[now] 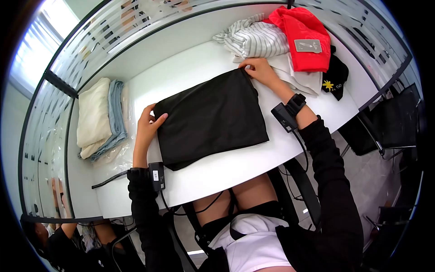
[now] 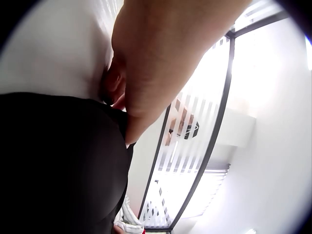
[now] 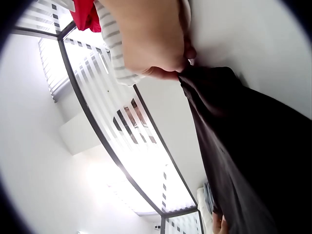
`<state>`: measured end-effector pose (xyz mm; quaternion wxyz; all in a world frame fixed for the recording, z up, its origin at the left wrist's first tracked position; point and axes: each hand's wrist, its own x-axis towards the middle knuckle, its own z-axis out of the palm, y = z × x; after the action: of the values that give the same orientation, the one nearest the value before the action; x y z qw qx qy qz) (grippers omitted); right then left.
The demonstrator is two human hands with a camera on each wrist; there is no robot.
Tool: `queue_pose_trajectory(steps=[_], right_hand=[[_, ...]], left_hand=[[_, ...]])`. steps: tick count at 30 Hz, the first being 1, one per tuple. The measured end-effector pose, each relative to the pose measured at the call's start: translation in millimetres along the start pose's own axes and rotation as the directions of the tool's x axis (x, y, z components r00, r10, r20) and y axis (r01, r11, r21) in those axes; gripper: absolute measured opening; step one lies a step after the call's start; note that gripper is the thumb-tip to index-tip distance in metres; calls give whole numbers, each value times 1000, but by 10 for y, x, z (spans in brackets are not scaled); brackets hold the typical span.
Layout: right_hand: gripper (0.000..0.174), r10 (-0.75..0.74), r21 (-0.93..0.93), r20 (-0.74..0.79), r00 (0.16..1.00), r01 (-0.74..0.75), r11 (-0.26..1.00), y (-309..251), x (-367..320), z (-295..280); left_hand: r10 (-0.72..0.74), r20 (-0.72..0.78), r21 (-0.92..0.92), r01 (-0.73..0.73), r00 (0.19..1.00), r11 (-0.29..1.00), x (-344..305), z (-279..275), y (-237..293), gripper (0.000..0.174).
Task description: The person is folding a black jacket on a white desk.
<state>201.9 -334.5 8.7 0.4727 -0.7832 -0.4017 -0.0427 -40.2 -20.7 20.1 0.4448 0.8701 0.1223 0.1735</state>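
Note:
A folded black cloth (image 1: 210, 120) lies across the white table in the head view, roughly rectangular with a slanted left side. At its far left corner, my left hand (image 1: 147, 127) grips the edge, thumb on top. My right hand (image 1: 260, 71) pinches the far right corner. Seen from the right wrist, the cloth (image 3: 243, 131) gathers into folds where the right fingers (image 3: 163, 73) hold it. In the left wrist view the forearm and the dark cloth (image 2: 58, 161) hide most of the left fingers.
Folded cream cloth (image 1: 93, 113) and blue cloth (image 1: 116, 111) lie on clear plastic at the left. Striped cloth (image 1: 258, 38), a red garment with a tag (image 1: 303, 27) and a black piece with a yellow mark (image 1: 337, 75) are piled at the back right. Low panels (image 1: 140, 22) border the table.

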Motion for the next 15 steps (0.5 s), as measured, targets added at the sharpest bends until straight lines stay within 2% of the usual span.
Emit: queue_pose_trajectory(steps=[1,3,6,7,11,14,15], right_hand=[[21,29,-10,34,999,-29,1000,0,-2,-19],[24,-43,-66,25,999,44,997,-64,-30,-53],[27,-116,-174,-23,993,110,979,-153,-77,-87],[28,-133,-213,-45,990,120,970,-179,-104,-82],[23,-239,-224,-68,969,219,950,-468,-141,-90],[21,-313,-61,52,948,316,947,-663,-190,-49],[19,-312,22,151,938,312,950,-687,-206,-37]], left_hand=[[15,-5,41,-14,1000,999,-9,-7,-27,48],[46,-11,119,-44,999,992,-49,7,105,50],[286,-28,265,-269,958,926,-90,-18,171,52],[265,-20,247,-252,964,936,-126,-33,211,52],[458,-16,342,-425,889,838,-288,-111,494,50],[259,51,237,-264,965,935,-566,-198,627,50],[193,66,262,-204,979,943,-687,-197,666,50]])
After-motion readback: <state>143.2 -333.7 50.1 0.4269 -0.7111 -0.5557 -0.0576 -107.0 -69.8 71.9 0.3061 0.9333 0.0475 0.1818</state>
